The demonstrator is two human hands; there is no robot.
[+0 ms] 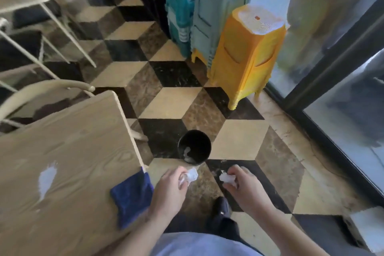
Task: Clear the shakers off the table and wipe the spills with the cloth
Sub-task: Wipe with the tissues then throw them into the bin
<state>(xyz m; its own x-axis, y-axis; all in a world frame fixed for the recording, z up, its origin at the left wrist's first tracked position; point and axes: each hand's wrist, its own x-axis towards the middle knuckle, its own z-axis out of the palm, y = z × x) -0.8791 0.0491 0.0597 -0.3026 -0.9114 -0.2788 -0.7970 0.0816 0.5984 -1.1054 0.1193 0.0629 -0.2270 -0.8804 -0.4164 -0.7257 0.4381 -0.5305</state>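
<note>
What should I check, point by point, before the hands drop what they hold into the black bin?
1. Left hand grips a small clear, shaker-like object: ok.
2. Right hand grips a small white crumpled-looking object: ok; what it is, cannot tell.
3. Round black bin on the floor is open, with pale items already inside: ok.
4. Hands are above the bin's mouth: not ok; both are nearer the person than the bin.
5. Dark blue cloth is at hand, hanging over the edge of the light wooden table: ok.
6. Table is wiped: not ok; a white spill remains.
</note>
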